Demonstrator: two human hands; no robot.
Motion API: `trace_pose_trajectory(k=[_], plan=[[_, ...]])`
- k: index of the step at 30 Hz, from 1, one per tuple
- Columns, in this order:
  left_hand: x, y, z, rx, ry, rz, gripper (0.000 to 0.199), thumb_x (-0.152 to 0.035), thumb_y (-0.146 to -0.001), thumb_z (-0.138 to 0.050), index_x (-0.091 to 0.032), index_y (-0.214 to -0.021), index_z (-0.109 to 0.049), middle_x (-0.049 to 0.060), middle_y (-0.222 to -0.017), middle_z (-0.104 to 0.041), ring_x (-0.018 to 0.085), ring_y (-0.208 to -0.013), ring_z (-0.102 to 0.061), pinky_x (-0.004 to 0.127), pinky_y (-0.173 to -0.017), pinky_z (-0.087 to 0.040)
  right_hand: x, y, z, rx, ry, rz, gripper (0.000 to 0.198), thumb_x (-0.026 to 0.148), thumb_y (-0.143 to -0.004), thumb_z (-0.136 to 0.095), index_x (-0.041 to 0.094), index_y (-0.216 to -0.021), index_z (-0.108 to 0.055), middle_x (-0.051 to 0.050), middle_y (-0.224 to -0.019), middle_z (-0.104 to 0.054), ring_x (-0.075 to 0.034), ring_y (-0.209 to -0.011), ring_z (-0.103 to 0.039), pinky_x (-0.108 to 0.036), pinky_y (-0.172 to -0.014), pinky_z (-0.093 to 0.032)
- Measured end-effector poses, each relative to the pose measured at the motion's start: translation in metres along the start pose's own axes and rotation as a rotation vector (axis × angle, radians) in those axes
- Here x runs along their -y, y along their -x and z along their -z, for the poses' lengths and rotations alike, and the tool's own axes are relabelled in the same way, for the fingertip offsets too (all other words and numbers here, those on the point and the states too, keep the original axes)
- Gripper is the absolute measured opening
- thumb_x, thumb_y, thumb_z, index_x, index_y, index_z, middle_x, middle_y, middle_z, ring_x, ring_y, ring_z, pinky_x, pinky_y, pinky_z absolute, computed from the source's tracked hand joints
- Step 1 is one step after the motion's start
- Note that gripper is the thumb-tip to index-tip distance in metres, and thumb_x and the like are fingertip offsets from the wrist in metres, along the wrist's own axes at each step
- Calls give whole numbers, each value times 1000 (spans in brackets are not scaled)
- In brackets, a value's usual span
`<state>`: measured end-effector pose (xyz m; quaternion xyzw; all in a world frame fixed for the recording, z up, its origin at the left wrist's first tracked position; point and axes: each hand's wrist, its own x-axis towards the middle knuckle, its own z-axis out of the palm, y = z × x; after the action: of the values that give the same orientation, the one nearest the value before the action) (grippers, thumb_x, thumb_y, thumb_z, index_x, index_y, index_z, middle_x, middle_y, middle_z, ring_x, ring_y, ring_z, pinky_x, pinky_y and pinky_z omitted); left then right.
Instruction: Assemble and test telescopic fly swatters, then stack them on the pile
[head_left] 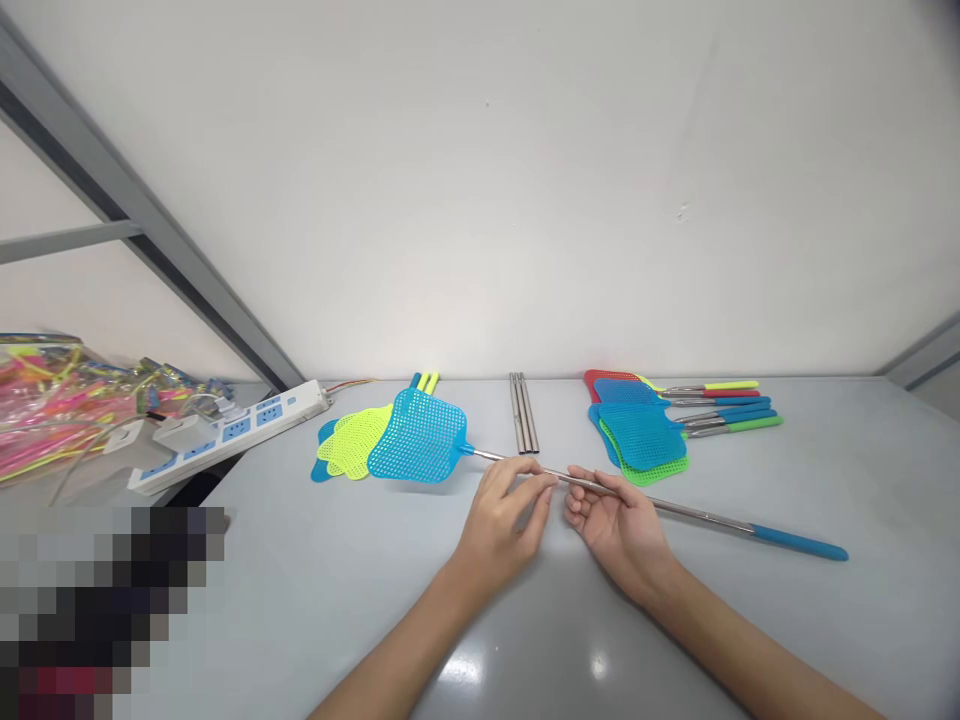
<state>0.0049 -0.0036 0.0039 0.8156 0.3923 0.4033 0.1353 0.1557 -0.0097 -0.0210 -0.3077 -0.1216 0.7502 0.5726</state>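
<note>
— How are the hands?
— Left hand palm down, fingertips pinched together. Right hand palm up, fingers curled.
— The forearms?
— Both bare, converging toward the middle.

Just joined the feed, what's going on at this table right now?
A person holds a blue fly swatter by its extended metal rod, left hand and right hand gripping it side by side. Its head rests over other swatter heads. Three metal rods lie behind, a pile of finished swatters to the right.
</note>
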Motion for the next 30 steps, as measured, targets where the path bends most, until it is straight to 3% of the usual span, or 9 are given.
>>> trace_pose_trajectory(k=[4,9,13,16,21,26,30], plan=[[-7,2,-6,20,199,113,18,-19,-80,-42,-20,-90,-57,4,-90,-52,14,-89,-47,29,-80,-37,0,0,1,22,-23,-6,22,26,-71,-49,11,-79,-63,-4,-59,-51,-14,-57,-47,-28,-56,-38],[-2,3,-21,-44,556,512,24,-33,-82,-38,-16,-76,-53,2,-71,-51,12,-68,-49,25,-64,-39,0,0,2,27,-56,6,27,26,-71,-47,12,-89,-62,-3,-63,-53,-13,-56,-47,-27,-54,-38],[13,1,-25,-175,863,724,31,-42,-80,-37,-15,-84,-51,1,-68,-49,10,-58,-49,22,-53,-37,-1,-1,2,6,-62,23,30,27,-70,-47,14,-92,-61,-3,-63,-52,-13,-53,-45,-28,-52,-37],[21,-2,-21,-267,1010,782,32,-45,-77,-40,-16,-89,-49,0,-69,-51,9,-55,-50,21,-49,-37,-1,-1,2,-5,-68,20,28,25,-68,-47,14,-88,-62,-3,-61,-51,-13,-53,-44,-28,-52,-37],[23,-6,-16,-321,1120,855,35,-48,-71,-47,-15,-80,-50,0,-65,-52,9,-52,-50,20,-48,-37,-2,0,2,27,-59,18,26,25,-70,-46,11,-84,-64,-2,-54,-48,-13,-51,-42,-28,-52,-36],[20,-7,-14,-478,1228,835,46,-58,-69,-42,-17,-88,-48,-3,-59,-46,6,-42,-40,19,-42,-31,-5,-1,3,34,0,41,30,34,-73,-46,11,-77,-65,-1,-47,-43,-12,-46,-37,-29,-49,-33],[23,-9,-13,-545,1221,797,41,-56,-72,-40,-20,-89,-49,-6,-52,-37,5,-39,-34,17,-39,-27,-7,0,2,41,25,36,34,39,-74,-46,11,-79,-64,-1,-47,-43,-12,-47,-38,-27,-50,-32]])
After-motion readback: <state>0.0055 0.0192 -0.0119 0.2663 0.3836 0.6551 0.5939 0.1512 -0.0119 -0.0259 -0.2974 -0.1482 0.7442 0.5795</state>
